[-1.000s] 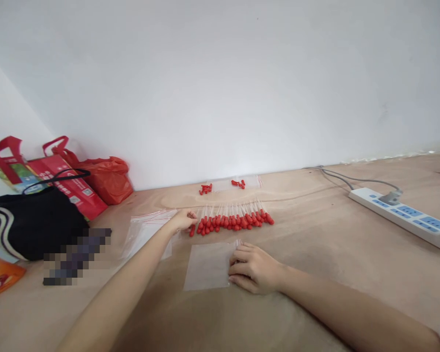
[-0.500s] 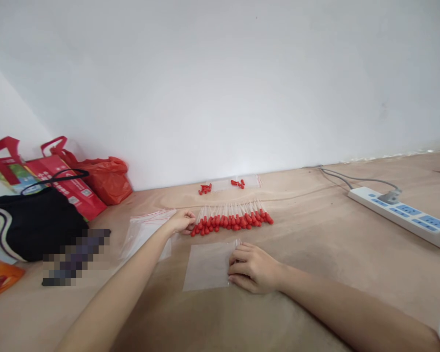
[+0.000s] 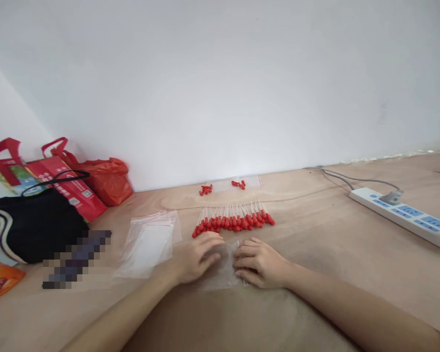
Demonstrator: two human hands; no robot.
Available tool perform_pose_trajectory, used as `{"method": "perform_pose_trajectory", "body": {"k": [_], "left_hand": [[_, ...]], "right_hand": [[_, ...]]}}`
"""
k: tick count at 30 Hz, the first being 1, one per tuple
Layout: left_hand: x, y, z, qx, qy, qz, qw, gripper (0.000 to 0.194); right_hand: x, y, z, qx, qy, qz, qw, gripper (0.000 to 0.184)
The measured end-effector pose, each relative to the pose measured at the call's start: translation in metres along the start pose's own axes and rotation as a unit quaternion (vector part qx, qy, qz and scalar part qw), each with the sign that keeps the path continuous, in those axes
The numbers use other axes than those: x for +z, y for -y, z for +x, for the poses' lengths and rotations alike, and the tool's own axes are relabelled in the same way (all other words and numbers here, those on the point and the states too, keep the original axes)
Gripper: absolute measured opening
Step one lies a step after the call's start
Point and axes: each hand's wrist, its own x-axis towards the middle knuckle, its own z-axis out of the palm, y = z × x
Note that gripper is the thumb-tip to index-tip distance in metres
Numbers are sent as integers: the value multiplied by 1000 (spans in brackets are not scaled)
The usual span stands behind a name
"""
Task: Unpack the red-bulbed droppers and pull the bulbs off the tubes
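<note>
Head view: clear zip bag (image 3: 223,274) on counter (image 3: 322,230) between both hands, left hand (image 3: 193,257) over its left part, grip apart with thumb clear of fingers; right hand (image 3: 263,264) at the zip edge, fingers curled, can't tell if that grip is pinched on it. Red-bulbed droppers (image 3: 238,222) in a row just beyond, stacked clear bags (image 3: 150,244) left, power strip (image 3: 399,211) well apart right.

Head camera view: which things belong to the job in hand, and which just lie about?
Probably in use:
clear bag at the left hand and right hand
row of red-tipped pieces, more behind
stack of clear bags

Probably just lying about:
power strip
black bag
red plastic bag
orange packet
</note>
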Motion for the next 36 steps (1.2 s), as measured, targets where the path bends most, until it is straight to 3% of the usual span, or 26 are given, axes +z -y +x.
{"method": "perform_pose_trajectory", "body": {"k": [3,6,8,13,16,19,23,27,31,36], "left_hand": [[12,-13,-9,53,123,12,991,51],[16,-13,-12,30,146,28,988,57],[17,-10,-12,0,117,20,993,55],[23,1,-3,-114,-64,-15,991,37],[25,3,3,-203,-53,-40,977,30],[20,-1,-1,-222,-27,-75,972,21],[-6,14,-23,-228,-135,-129,956,27],[-48,64,-57,-338,-307,-99,884,41],[-70,107,-83,-441,-311,47,840,27],[-65,117,-90,-463,-277,175,824,36]], "right_hand": [[-1,1,-3,46,28,18,998,24],[0,2,-7,101,31,23,994,37],[1,2,-9,119,22,21,992,41],[0,0,-8,122,-27,31,992,28],[0,-2,-8,104,-53,25,993,20],[1,-3,-8,88,-71,16,993,18],[2,-3,-9,71,-90,15,993,17],[1,-3,-9,62,-82,15,995,16],[1,-3,-9,62,-70,16,996,16],[1,-4,-8,77,-50,30,995,13]]}}
